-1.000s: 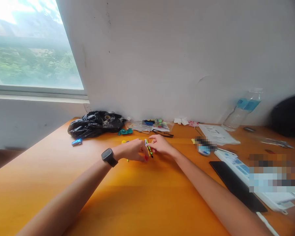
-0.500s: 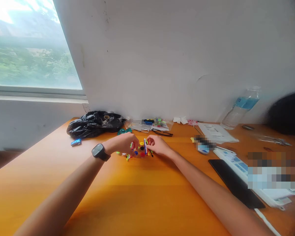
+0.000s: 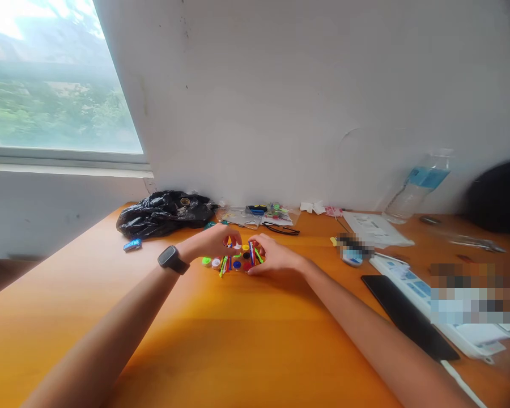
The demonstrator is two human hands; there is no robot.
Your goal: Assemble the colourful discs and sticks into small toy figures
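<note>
Bright plastic sticks and discs (image 3: 233, 263) now lie uncovered on the counter (image 3: 238, 340), my left hand (image 3: 215, 242) having drawn apart from my right hand (image 3: 276, 259); both curl beside them, grip unclear to me.

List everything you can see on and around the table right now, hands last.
small plastic pieces: many discs and sticks, mixed colours, mid-table between the hands
bag: one, black, far left by the wall
small item: one, blue, on the table near the bag
clear packets: a few, coloured bits inside, by the wall
water bottle: one, clear with blue label, right, by the wall
paper sheet: one, white, right
flat slab: one, black, right front
table: one, orange
watch: one, black, left wrist
left hand: curled over the pieces
right hand: cupped beside them
</note>
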